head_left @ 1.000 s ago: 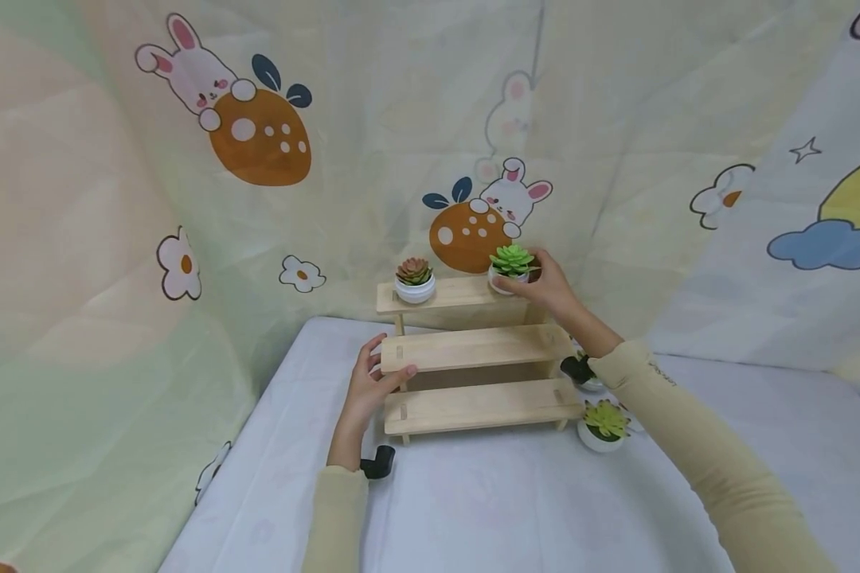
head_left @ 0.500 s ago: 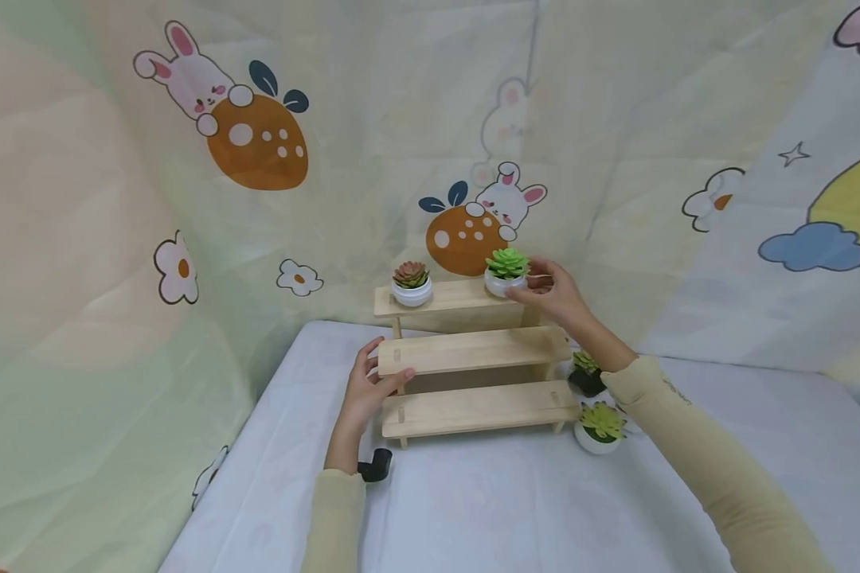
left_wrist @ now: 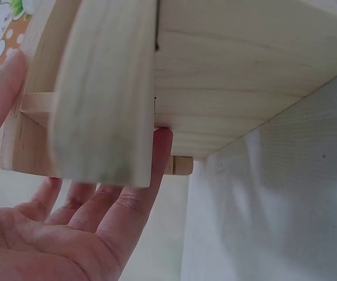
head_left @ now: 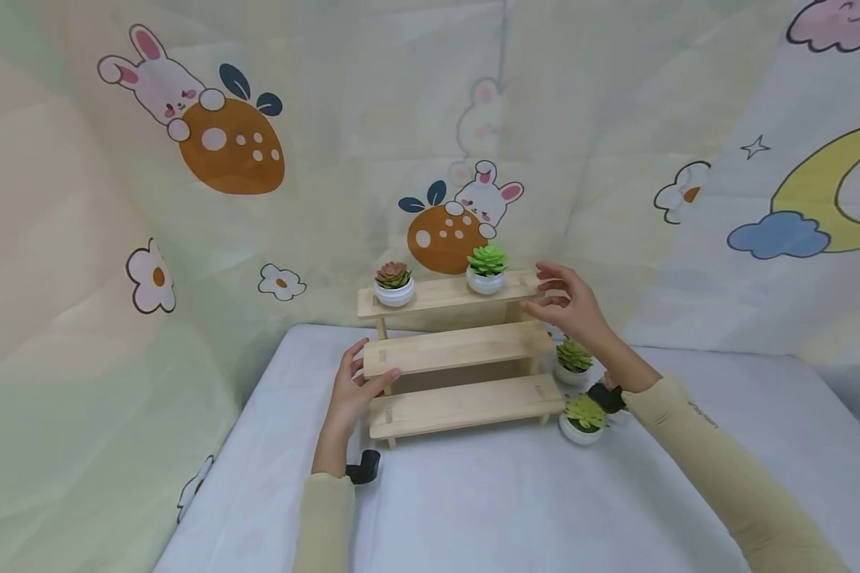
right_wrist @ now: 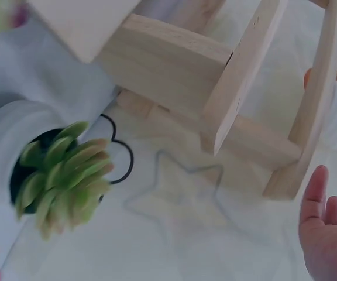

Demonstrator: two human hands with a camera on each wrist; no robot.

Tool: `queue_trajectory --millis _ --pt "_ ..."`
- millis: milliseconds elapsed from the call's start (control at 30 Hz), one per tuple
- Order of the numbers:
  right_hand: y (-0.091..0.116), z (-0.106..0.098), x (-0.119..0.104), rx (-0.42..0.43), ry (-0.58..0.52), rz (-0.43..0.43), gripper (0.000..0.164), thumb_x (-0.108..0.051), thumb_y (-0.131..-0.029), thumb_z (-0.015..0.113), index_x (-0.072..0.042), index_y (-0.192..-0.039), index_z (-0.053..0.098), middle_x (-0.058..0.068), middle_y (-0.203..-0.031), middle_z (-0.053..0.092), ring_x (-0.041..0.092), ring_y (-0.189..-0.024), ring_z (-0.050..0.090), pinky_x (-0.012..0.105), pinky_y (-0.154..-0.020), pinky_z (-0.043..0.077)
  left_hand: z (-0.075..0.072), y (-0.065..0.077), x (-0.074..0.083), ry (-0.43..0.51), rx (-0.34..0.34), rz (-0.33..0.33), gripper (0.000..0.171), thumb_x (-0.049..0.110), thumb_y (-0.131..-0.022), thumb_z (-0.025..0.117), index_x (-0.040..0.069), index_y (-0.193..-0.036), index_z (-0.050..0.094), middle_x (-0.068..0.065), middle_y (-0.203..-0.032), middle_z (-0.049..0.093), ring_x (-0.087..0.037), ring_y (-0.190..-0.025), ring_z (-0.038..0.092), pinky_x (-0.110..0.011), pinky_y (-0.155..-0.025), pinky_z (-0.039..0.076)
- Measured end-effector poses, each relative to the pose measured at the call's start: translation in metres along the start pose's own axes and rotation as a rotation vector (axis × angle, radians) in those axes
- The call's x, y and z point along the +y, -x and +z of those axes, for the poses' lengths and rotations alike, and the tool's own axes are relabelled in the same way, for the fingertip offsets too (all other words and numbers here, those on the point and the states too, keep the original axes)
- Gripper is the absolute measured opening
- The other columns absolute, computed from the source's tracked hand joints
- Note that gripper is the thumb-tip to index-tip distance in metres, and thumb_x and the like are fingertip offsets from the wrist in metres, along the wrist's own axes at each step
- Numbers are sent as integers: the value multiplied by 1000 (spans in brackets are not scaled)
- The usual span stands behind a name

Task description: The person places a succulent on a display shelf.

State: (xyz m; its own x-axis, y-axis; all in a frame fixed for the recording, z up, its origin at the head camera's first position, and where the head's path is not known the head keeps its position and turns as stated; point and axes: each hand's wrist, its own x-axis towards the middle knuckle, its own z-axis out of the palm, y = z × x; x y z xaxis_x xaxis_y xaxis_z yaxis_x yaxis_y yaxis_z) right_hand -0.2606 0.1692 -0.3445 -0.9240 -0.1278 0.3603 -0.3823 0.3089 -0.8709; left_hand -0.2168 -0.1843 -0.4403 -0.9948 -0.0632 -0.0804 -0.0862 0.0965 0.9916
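A three-tier wooden plant stand (head_left: 459, 348) stands on the white-covered table. My left hand (head_left: 347, 398) grips the left end of its middle board, thumb at the front edge; the left wrist view shows the fingers curled around the board (left_wrist: 101, 117). On the top board sit two succulents in white pots: a reddish one (head_left: 394, 283) at the left and a bright green one (head_left: 486, 269) right of centre. My right hand (head_left: 572, 309) is apart from the green succulent, fingers loosely spread, holding nothing beside the top board's right end.
Right of the stand are more potted succulents, a green one (head_left: 573, 360) and a yellow-green one (head_left: 583, 419). A pinkish one is partly hidden behind my right wrist. The white tablecloth (head_left: 487, 501) extends in front; a printed fabric backdrop (head_left: 344, 199) rises behind.
My right hand has let go of the green succulent's pot and moved off to the right, leaving it on the top board. My left hand keeps its grip; the view has shifted slightly.
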Motion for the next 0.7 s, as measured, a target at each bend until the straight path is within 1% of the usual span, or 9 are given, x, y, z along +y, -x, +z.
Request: queue_trajectory --millis 100,200,233,367,600,700 --pt "11 -10 -1 15 8 -1 66 1 -84 72 5 -142 41 19 -128 48 22 -108 53 19 -84 50 1 1 1 -5 -7 -2 89 20 -79 84 23 -150 31 -15 -134 48 -31 -111 56 -33 -82 53" --pt "22 -19 -2 25 2 18 64 0 -85 72 4 -142 42 9 -125 51 11 -105 54 16 -85 49 0 0 1 -9 -9 -9 89 19 -79 83 23 -151 30 -14 -135 48 -30 -111 56 -32 -81 53" --pt "25 -22 2 30 2 17 64 -1 -86 72 4 -142 42 6 -124 51 10 -105 54 15 -85 49 0 0 1 -10 -11 -8 89 19 -79 83 22 -151 30 -14 -135 47 -30 -111 56 -32 -81 53" --pt "42 -34 6 51 35 23 62 -4 -86 73 2 -140 44 -3 -119 53 8 -105 55 15 -85 49 1 0 2 -14 -17 -16 91 21 -79 83 22 -152 29 -14 -136 46 -30 -112 55 -31 -81 53" --pt "65 -58 15 83 132 17 60 -7 -87 73 -1 -140 46 -9 -119 53 4 -106 52 15 -82 48 1 1 2 -22 -32 -17 91 25 -81 82 23 -153 26 -15 -138 44 -31 -115 54 -37 -87 52" --pt "73 -66 17 93 161 29 58 -7 -88 72 0 -139 46 -8 -120 52 4 -107 51 16 -82 47 -1 1 3 -22 -36 -11 90 24 -82 81 23 -153 25 -15 -139 43 -31 -115 54 -36 -88 52"
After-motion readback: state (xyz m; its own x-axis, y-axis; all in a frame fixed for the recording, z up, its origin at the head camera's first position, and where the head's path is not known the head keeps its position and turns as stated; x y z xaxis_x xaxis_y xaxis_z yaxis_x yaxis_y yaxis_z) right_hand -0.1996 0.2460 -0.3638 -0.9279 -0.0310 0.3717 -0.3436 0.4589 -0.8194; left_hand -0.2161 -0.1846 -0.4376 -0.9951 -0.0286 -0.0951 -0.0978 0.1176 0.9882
